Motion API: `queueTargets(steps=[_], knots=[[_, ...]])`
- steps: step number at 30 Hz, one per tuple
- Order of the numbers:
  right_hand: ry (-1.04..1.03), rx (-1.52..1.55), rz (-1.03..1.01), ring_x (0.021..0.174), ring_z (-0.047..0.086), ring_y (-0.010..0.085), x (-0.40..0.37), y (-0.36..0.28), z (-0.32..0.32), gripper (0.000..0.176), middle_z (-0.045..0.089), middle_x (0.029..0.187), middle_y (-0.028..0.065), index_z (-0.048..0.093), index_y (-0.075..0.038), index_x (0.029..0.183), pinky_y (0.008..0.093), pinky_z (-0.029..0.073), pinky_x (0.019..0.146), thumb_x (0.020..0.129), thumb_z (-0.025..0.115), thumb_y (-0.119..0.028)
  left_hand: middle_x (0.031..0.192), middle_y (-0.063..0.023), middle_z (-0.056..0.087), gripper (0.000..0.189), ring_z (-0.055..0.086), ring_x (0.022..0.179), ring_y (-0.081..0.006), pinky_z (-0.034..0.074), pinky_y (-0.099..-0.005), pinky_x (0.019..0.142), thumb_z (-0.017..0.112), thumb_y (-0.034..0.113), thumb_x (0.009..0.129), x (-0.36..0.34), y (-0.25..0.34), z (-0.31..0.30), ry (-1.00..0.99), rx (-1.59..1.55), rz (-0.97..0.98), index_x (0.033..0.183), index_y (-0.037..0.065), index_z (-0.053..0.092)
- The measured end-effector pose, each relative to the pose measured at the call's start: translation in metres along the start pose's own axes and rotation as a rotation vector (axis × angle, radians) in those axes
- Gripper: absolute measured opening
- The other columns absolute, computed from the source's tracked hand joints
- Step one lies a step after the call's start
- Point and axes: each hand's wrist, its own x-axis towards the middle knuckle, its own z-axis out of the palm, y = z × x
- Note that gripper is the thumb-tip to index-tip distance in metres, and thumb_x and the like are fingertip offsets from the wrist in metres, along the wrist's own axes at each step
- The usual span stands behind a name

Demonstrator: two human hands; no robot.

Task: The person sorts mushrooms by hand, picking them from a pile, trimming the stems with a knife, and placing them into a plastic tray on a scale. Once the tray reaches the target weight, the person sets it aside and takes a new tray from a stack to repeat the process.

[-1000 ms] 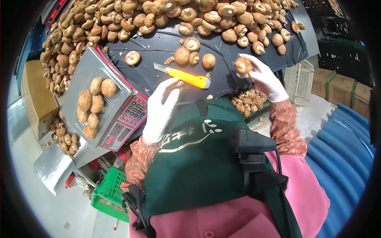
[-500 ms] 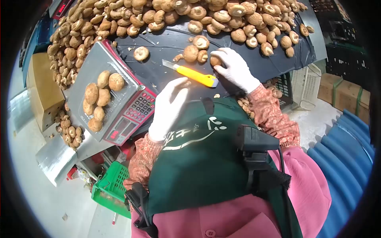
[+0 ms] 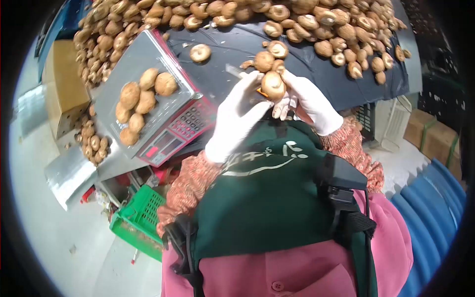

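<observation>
A brown shiitake mushroom [image 3: 273, 85] is held up between my two white-gloved hands, over the near edge of the dark table. My right hand [image 3: 310, 103] grips it from the right, its lower fingers curled beneath. From the left, the fingers and thumb of my left hand [image 3: 235, 114] meet the mushroom's edge. Behind them lies a utility knife; its blade [image 3: 234, 71] and a bit of yellow handle show, the remainder covered by my hands and the mushroom. Just beyond are a few loose mushrooms [image 3: 263, 61].
A large mushroom heap [image 3: 341, 32] spans the table's far side. To the left, a digital scale [image 3: 173, 126] carries several mushrooms [image 3: 145, 102]. One mushroom [image 3: 200, 53] lies alone nearby. A green crate [image 3: 143, 213] sits low left; cardboard boxes [image 3: 435, 131] stand at right.
My right hand has brought the mushroom nearer to my body. My left hand has moved up and right to meet it, now partly covering the knife. The view has shifted slightly.
</observation>
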Motion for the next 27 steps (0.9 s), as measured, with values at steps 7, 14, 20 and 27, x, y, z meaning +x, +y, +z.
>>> queueTargets(steps=[7,14,20,27], knots=[[-0.068,-0.042,0.075,0.074,0.071,0.0148,0.008,0.011,0.026,0.048,0.072,0.090,0.0099,0.062,0.003,0.118,0.0237,0.056,0.064,0.109,0.041,-0.040,0.126,-0.0125,0.059,0.049,0.058,0.119,-0.0201,0.047,-0.0349,0.103,0.072,0.002,0.087,-0.010,0.011,-0.019,0.040,-0.145,-0.018,0.131,-0.001,0.051],[0.138,-0.290,0.036,0.087,0.066,0.0130,0.005,-0.003,0.027,0.051,0.071,0.106,0.0114,0.056,0.005,0.130,0.0246,0.051,0.078,0.106,0.047,-0.039,0.122,-0.0088,0.057,0.052,0.057,0.114,-0.0195,0.046,-0.0340,0.102,0.075,-0.004,0.078,-0.032,0.026,-0.078,0.561,0.585,0.364,0.126,0.000,0.054],[0.177,-0.406,-0.014,0.086,0.064,0.0090,0.006,0.002,0.013,0.046,0.070,0.105,0.0071,0.057,0.004,0.130,0.0236,0.049,0.078,0.105,0.050,-0.033,0.118,-0.0130,0.058,0.052,0.057,0.113,-0.0309,0.047,-0.0412,0.097,0.083,0.011,0.075,-0.039,0.036,-0.107,0.748,1.384,0.366,0.122,0.007,0.061],[0.473,-0.504,-0.224,0.079,0.062,0.0076,0.005,0.002,-0.029,0.031,0.069,0.096,0.0032,0.061,0.002,0.124,0.0223,0.050,0.073,0.102,0.056,-0.019,0.114,-0.0113,0.062,0.032,0.060,0.109,-0.0280,0.047,-0.0374,0.097,0.078,0.006,0.081,-0.047,0.032,-0.119,0.674,1.288,0.353,0.111,0.005,0.066]])
